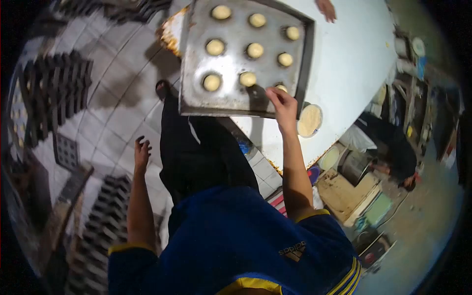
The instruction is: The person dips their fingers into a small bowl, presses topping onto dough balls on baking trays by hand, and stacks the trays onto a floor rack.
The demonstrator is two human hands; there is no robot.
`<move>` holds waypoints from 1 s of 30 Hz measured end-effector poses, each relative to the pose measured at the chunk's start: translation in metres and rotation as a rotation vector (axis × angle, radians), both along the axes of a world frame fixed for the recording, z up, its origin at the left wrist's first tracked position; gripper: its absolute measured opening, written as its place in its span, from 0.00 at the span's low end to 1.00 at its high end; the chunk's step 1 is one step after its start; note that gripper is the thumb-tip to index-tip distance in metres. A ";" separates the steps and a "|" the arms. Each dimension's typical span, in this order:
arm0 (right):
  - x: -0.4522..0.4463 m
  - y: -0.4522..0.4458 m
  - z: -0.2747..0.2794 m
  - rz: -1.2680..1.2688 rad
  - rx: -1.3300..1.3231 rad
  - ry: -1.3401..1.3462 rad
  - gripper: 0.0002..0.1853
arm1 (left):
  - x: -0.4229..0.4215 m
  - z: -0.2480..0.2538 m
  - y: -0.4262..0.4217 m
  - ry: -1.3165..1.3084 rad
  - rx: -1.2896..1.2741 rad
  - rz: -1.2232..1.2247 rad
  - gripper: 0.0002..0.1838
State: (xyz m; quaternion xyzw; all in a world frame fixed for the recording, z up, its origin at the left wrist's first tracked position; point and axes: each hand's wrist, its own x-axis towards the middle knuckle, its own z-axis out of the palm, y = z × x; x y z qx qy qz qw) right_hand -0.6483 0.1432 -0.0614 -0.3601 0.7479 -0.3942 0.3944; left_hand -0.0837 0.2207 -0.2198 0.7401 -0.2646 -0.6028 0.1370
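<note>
Head view: right hand (283, 104) is right by a pale round dough ball (281, 87) in a corner of the grey metal tray (199, 98), fingers pinched narrow, so kinda calls for a light touch. Left hand (142, 150) hangs empty, fingers loosely apart.

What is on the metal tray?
On the tray, nine pale round lumps sit in three rows of three. The right hand partly hides the one nearest the near right corner. The tray's far left corner is out of view.

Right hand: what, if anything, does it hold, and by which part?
Cannot be told: the right hand is pinched over the baking tray, hiding anything between its fingertips.
</note>
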 end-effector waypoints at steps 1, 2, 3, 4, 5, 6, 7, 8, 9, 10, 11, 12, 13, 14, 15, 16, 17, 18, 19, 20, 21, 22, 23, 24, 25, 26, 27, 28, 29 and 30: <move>0.021 -0.015 -0.005 0.064 0.070 -0.001 0.15 | 0.003 -0.001 0.013 -0.021 0.020 0.036 0.30; 0.042 -0.029 -0.013 0.131 0.029 -0.045 0.15 | 0.004 -0.002 0.022 -0.028 0.026 0.011 0.30; 0.063 -0.042 -0.012 0.184 0.022 -0.085 0.16 | 0.004 -0.004 0.031 -0.030 0.030 -0.020 0.29; 0.080 -0.053 -0.013 0.247 0.053 -0.046 0.14 | 0.003 -0.007 0.040 -0.029 0.034 0.001 0.29; 0.091 -0.061 -0.017 0.307 0.082 -0.004 0.12 | 0.003 -0.006 0.047 -0.032 0.046 0.018 0.29; 0.097 -0.067 -0.028 0.322 0.094 -0.007 0.12 | 0.002 -0.003 0.053 -0.033 0.058 0.007 0.28; 0.101 -0.073 -0.038 0.452 -0.074 0.172 0.11 | -0.001 -0.001 0.058 -0.032 0.070 -0.006 0.28; 0.105 -0.078 -0.041 0.578 -0.249 0.350 0.10 | -0.001 -0.002 0.065 -0.031 0.079 0.007 0.28; 0.107 -0.081 -0.041 0.593 -0.243 0.348 0.10 | -0.001 -0.002 0.071 -0.022 0.087 0.024 0.28; 0.109 -0.085 -0.041 0.643 -0.300 0.463 0.09 | -0.001 -0.003 0.076 -0.012 0.095 0.040 0.28; 0.111 -0.088 -0.041 0.691 -0.359 0.578 0.08 | -0.001 -0.003 0.079 -0.010 0.100 0.051 0.28; 0.111 -0.089 -0.045 0.701 -0.417 0.642 0.08 | -0.001 -0.002 0.081 -0.012 0.119 0.031 0.27; 0.111 -0.088 -0.046 0.712 -0.413 0.640 0.08 | -0.001 -0.001 0.083 -0.013 0.137 0.009 0.27; 0.110 -0.087 -0.048 0.736 -0.435 0.694 0.07 | 0.000 -0.001 0.084 -0.012 0.130 0.020 0.25; 0.108 -0.086 -0.050 0.759 -0.459 0.749 0.07 | -0.001 -0.002 0.085 -0.010 0.133 0.027 0.25; 0.107 -0.085 -0.051 0.766 -0.458 0.748 0.07 | -0.003 -0.003 0.084 -0.030 0.110 0.042 0.26; 0.106 -0.084 -0.051 0.808 -0.442 0.778 0.09 | -0.002 -0.006 0.086 -0.051 0.088 0.056 0.27; 0.105 -0.081 -0.050 0.848 -0.424 0.808 0.11 | -0.002 -0.009 0.088 -0.018 0.063 0.079 0.27; 0.104 -0.078 -0.048 0.852 -0.421 0.807 0.11 | -0.002 -0.013 0.089 -0.017 0.067 0.081 0.27; 0.103 -0.075 -0.043 0.881 -0.411 0.809 0.15 | -0.002 -0.012 0.085 -0.028 0.078 0.071 0.27; 0.103 -0.074 -0.040 0.908 -0.402 0.809 0.18 | -0.003 -0.009 0.082 -0.039 0.088 0.060 0.27; 0.100 -0.072 -0.039 0.907 -0.401 0.809 0.18 | -0.003 -0.007 0.079 -0.040 0.088 0.059 0.27; 0.095 -0.071 -0.039 0.984 -0.366 0.805 0.23 | -0.002 -0.006 0.077 -0.022 0.100 0.044 0.24; 0.090 -0.068 -0.037 1.060 -0.326 0.800 0.27 | -0.003 -0.005 0.077 -0.003 0.114 0.027 0.22; 0.084 -0.067 -0.036 1.057 -0.323 0.801 0.27 | -0.003 -0.004 0.076 -0.002 0.115 0.023 0.22; 0.081 -0.069 -0.033 1.095 -0.303 0.763 0.30 | -0.001 -0.004 0.075 -0.007 0.118 0.016 0.22; 0.078 -0.072 -0.030 1.133 -0.284 0.724 0.33 | 0.000 -0.005 0.074 -0.014 0.121 0.011 0.22; 0.077 -0.076 -0.029 1.129 -0.286 0.722 0.33 | 0.002 -0.005 0.073 -0.018 0.120 0.008 0.22; 0.077 -0.080 -0.028 1.210 -0.287 0.720 0.35 | 0.004 -0.003 0.073 -0.009 0.111 0.010 0.23; 0.077 -0.081 -0.029 1.290 -0.285 0.717 0.37 | 0.006 -0.001 0.073 0.001 0.106 0.010 0.23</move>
